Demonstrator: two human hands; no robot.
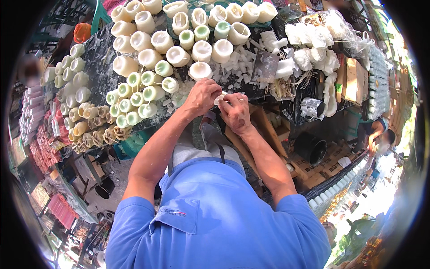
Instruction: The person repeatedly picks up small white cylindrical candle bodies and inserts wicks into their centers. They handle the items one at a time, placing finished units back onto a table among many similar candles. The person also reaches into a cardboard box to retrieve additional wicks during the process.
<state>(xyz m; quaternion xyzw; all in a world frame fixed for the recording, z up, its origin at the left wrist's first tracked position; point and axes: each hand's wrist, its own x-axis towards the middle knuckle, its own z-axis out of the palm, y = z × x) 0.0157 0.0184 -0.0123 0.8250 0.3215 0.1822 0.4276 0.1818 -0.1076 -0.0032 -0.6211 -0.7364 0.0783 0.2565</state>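
Close to my body, at the near edge of the table, my left hand (pixel 206 95) and my right hand (pixel 236 112) meet. Both have bent fingers closed on a small white piece (pixel 219 98), mostly covered by fingertips; it looks like wax, but its exact shape does not show. A ring is on a finger of the right hand. Just beyond the left hand stands a wide white pillar candle (pixel 200 71) with a hollowed top. Past it are rows of cream pillar candles (pixel 178 56), and to the left smaller pale green candles (pixel 152 93).
White wax chunks (pixel 233 67) lie scattered on the dark table (pixel 101 49). A dark flat plate (pixel 265 66), wick bundles (pixel 281 89) and white moulded figures (pixel 313 36) sit at right. Below are cardboard boxes (pixel 264 130) and a black bucket (pixel 310 148). Another person (pixel 378 132) is at far right.
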